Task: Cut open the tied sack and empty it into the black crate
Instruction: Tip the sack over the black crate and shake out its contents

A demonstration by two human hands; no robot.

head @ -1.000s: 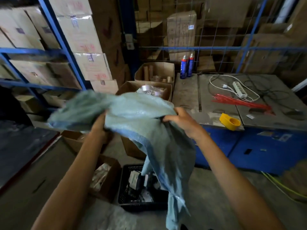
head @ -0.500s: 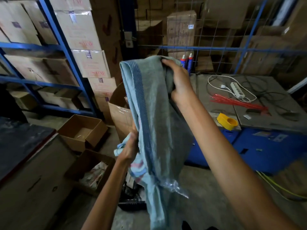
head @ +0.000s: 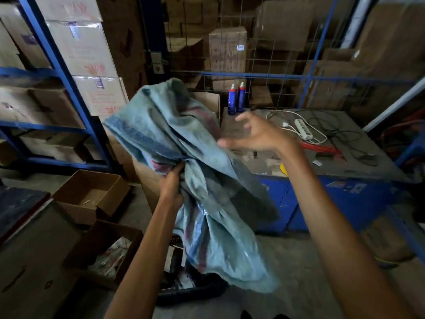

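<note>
Sack (head: 207, 180) hangs limp and crumpled from the left hand (head: 172, 185), whose fingers bunch the cloth at its middle. Its lower end droops below the grip over the crate (head: 190, 292). Right of the grip, the right hand (head: 259, 134) is off the cloth, fingers spread and blurred. The crate, mostly hidden under the sack, holds pale packets. Lower left of the grip, a box (head: 96, 231) holds wrapped packets; a second box (head: 76, 203) beyond it shows only small scraps.
</note>
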